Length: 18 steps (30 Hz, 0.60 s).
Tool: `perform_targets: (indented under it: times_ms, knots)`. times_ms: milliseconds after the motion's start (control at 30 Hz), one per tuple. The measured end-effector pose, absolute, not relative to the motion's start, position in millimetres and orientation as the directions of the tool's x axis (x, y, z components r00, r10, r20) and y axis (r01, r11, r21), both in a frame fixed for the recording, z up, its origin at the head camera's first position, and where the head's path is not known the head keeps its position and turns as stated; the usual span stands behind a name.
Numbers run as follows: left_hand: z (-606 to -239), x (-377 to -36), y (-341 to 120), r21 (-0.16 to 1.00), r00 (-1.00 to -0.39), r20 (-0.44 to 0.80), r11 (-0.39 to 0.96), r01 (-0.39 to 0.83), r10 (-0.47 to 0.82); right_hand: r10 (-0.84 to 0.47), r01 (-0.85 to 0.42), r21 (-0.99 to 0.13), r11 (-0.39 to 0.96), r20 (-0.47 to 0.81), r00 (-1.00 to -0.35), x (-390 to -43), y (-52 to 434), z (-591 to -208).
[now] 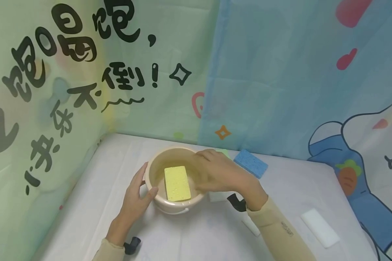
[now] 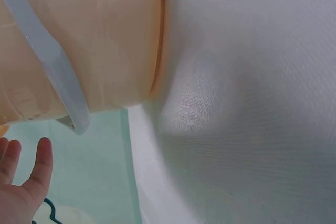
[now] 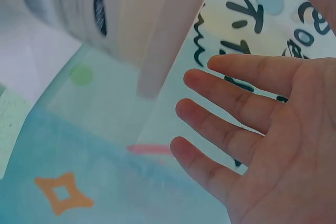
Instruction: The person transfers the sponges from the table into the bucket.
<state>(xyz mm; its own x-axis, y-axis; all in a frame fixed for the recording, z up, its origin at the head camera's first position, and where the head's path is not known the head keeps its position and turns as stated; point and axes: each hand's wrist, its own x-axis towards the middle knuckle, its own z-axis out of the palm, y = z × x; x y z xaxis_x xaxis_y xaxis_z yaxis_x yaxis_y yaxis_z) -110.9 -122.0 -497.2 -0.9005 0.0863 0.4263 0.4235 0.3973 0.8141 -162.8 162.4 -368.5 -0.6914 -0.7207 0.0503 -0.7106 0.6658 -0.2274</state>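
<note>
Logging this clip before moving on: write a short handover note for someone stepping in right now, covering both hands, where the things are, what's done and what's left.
Left hand: open, fingers straight against the outer wall of the beige basin.
Right hand: open, at the basin's right rim, holding nothing.
Yellow sponge: lying flat in the basin.
Blue sponge and white sponge: on the table, untouched.
Done: yellow sponge in basin. Left, probably: the other sponges.

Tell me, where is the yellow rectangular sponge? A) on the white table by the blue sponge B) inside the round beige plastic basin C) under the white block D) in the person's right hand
B: the yellow rectangular sponge lies inside the round beige plastic basin, between the left hand on its side and the right hand over its rim.
</note>
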Motion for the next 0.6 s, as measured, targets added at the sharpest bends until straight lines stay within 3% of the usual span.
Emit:
perform_targets:
  times_ms: [300, 600]
  knots:
    - [-497, -111, -121, 0.818, -0.903, 0.422, 0.395, 0.418, 0.081, -0.628, -0.582, -0.348, 0.735, -0.027, -0.778, -159, 193, -368]
    - [-497, -110, -122, 0.817, -0.900, 0.428, 0.388, 0.426, 0.085, -0.577, -0.523, -0.383, 0.762, -0.033, -0.816, -158, 217, -372]
